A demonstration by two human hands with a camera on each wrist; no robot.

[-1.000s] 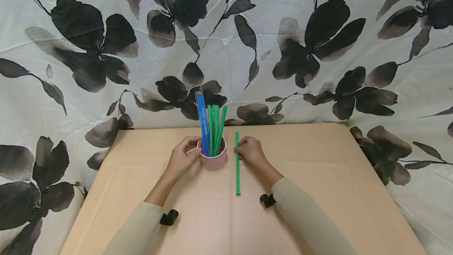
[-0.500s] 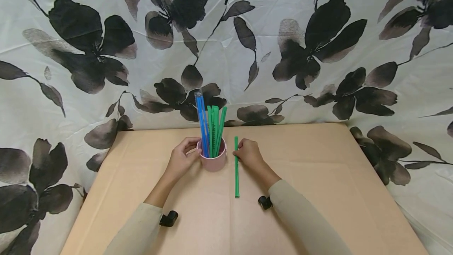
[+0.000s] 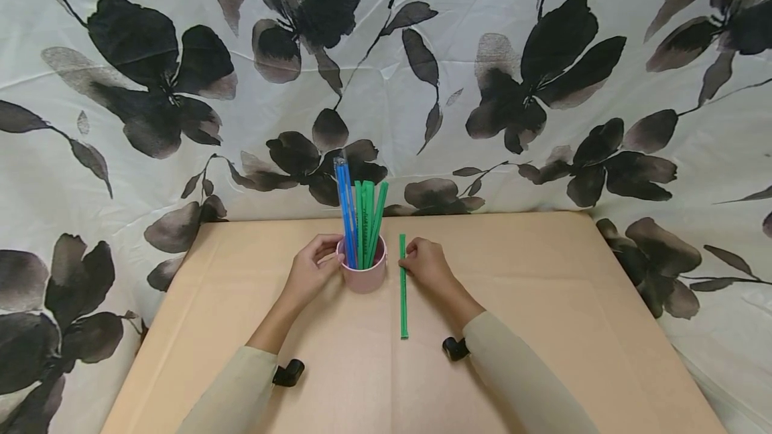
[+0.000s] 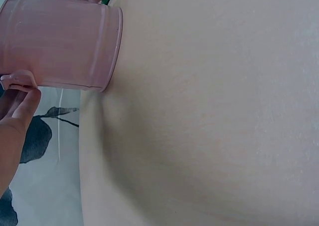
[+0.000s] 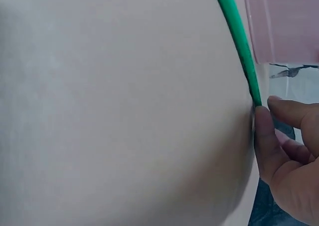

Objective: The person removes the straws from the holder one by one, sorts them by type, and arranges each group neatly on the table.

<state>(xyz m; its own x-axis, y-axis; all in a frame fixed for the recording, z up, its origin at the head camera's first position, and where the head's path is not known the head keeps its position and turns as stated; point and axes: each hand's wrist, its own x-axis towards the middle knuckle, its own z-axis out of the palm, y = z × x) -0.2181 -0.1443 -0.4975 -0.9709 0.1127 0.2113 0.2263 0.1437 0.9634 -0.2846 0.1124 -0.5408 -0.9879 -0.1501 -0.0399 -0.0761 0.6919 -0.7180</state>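
Observation:
A pink cup [image 3: 364,279] with small side lugs stands toward the back of the table, holding several slim blue sticks [image 3: 346,216] and green sticks [image 3: 369,223], pencil-like in shape. My left hand [image 3: 313,270] grips the cup at its left side; the left wrist view shows fingertips [image 4: 30,99] at the cup's lug [image 4: 20,79]. To the right of the cup, a single green pencil-like stick [image 3: 403,300] points toward me. My right hand [image 3: 427,263] pinches it near its upper half, thumb [image 5: 264,131] against it in the right wrist view. The fingers hide part of it.
A tan-covered table [image 3: 531,286] spreads around both hands, its back edge just behind the cup. Beyond hangs a white cloth [image 3: 422,153] with dark flower prints. Black wrist cameras [image 3: 289,372] sit at both cuffs.
My right hand and the single green stick have come slightly nearer to me than a second ago, with little change in the last half second. The left hand and cup stay in place.

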